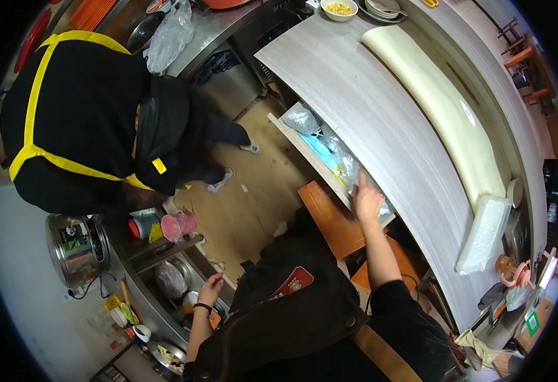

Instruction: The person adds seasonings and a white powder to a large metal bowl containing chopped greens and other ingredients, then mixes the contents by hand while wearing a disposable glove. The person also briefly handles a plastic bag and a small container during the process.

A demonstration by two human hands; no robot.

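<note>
My right hand [367, 196] reaches over an open drawer [307, 152] under the grey wood-grain counter [355, 100]. Its index finger points toward the counter's edge; whether it touches the clear plastic bags [348, 162] below cannot be told. Inside the drawer also lie a silver bubble-lined pouch [302, 119] and a light-blue item [318, 149]. My left hand [210, 289], with a dark band at the wrist, hangs beside the metal worktop on the left, fingers loosely bent and nothing seen in them.
A person in black with yellow straps [78, 110] stands at the upper left. Wooden stools [331, 219] stand below the drawer. A pink bin [177, 226] and a steel cooker [76, 248] are at the left. A long cream roll [441, 105] and a bowl [340, 17] rest on the counter.
</note>
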